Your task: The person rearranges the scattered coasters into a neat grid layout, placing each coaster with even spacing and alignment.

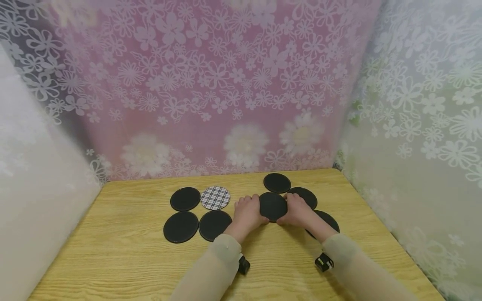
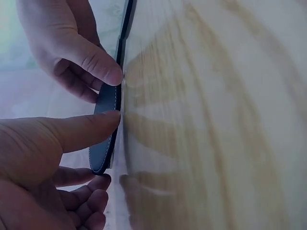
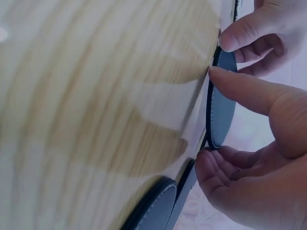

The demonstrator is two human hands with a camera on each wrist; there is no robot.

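Note:
A round black coaster (image 1: 273, 206) with pale edge stitching is held between both hands, low over the wooden table. My left hand (image 1: 246, 212) grips its left edge, thumb on the near side and fingers farther round. On the right edge, my right hand (image 1: 299, 211) holds it the same way. In the left wrist view the coaster (image 2: 100, 152) appears nearly edge-on, both thumbs on its rim. The right wrist view shows the coaster (image 3: 221, 108) slightly off the tabletop. Just behind it lies another black coaster (image 1: 277, 182).
Beside and under the right forearm lie two black coasters, one farther back (image 1: 306, 196) and one nearer (image 1: 329, 221). A left cluster has a plaid coaster (image 1: 215, 197) and three black coasters (image 1: 180, 227). Floral curtains (image 1: 226, 83) surround the wooden table (image 1: 113, 251).

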